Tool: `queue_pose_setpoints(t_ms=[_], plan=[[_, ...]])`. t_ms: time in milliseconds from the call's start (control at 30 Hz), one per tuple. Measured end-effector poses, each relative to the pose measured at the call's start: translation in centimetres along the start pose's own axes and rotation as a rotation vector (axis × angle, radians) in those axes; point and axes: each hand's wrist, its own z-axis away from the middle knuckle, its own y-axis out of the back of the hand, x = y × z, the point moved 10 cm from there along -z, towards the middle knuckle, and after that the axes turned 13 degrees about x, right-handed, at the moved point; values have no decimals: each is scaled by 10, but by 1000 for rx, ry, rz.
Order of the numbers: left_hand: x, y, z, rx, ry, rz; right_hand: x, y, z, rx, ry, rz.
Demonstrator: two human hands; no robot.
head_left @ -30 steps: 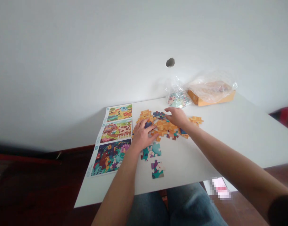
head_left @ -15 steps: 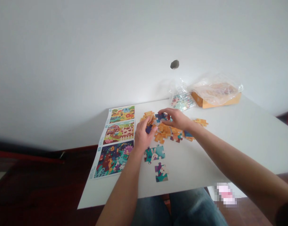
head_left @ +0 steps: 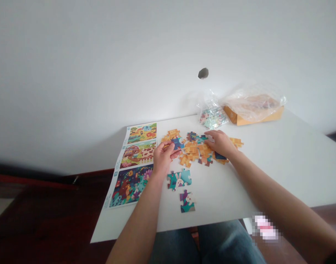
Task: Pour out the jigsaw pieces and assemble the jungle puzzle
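Note:
My left hand (head_left: pixel 162 157) is closed on a blue puzzle piece (head_left: pixel 178 143), held up over the left side of the loose pile. To its right, my right hand (head_left: pixel 222 143) reaches over the pile with thumb and fingers apart, close to a teal puzzle piece (head_left: pixel 202 139). Many pieces in the pile lie with their orange backs (head_left: pixel 191 149) up; a few show printed sides. Nearer to me lie joined pieces with a white rabbit (head_left: pixel 179 179) and, below them, a teal and purple piece (head_left: pixel 187 201) with a white animal.
A sheet with three printed pictures (head_left: pixel 139 154) lies along the table's left side. At the back are a clear bag of puzzle pieces (head_left: pixel 212 118) and an orange box (head_left: pixel 259 116) with clear plastic over it. The white table (head_left: pixel 283 161) meets a wall behind.
My left hand has turned and now holds up a blue piece. My right hand has moved right, away from the dark blue piece it was at.

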Motion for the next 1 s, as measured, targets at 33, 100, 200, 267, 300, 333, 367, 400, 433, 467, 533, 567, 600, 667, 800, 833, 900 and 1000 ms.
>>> queue_pose_setpoints(t_ms=[33, 100, 200, 267, 300, 333, 367, 400, 433, 467, 533, 567, 600, 667, 800, 833, 900, 1000], plan=[[-1, 0, 0, -1, 3, -4, 4, -3, 0, -14, -6, 14], [-2, 0, 0, -9, 8, -11, 6, -6, 0, -23, -17, 20], [-4, -2, 0, -18, 12, -5, 5, -9, 0, -24, -31, 16], [-5, -2, 1, -20, 19, 7, 2, -10, 0, -24, -14, 10], [-5, -3, 1, -22, 25, 14, 0, -10, 0, -20, -2, 5], [-5, -3, 1, -24, 30, 24, -1, -10, 0, -16, 10, -1], [-5, -4, 2, -25, 35, 34, -3, -10, 0, -13, 18, -7], [-4, -4, 2, -24, 37, 44, -4, -10, 0, -12, 22, -12], [-4, -4, 2, -24, 36, 50, -4, -10, 0, -11, 22, -16], [-4, -5, 2, -26, 34, 53, -5, -10, 0, -13, 23, -20], [-3, -6, 3, -33, 28, 51, -6, -11, 0, -15, 27, -31], [-3, -6, 4, -37, 24, 50, -6, -11, 0, -13, 28, -38], [-3, -7, 5, -41, 20, 49, -6, -11, 0, -9, 28, -46], [-2, -8, 6, -46, 16, 49, -5, -10, -1, 8, 24, -63], [-1, -9, 8, -53, 14, 53, -3, -7, -1, 36, 23, -91], [-1, -9, 8, -56, 14, 54, -3, -7, -1, 37, 23, -98], [-1, -10, 8, -64, 10, 43, -5, -5, 0, 37, 18, -108], [6, -6, 10, -36, -106, -62, -8, -1, 1, 48, 4, -118]])
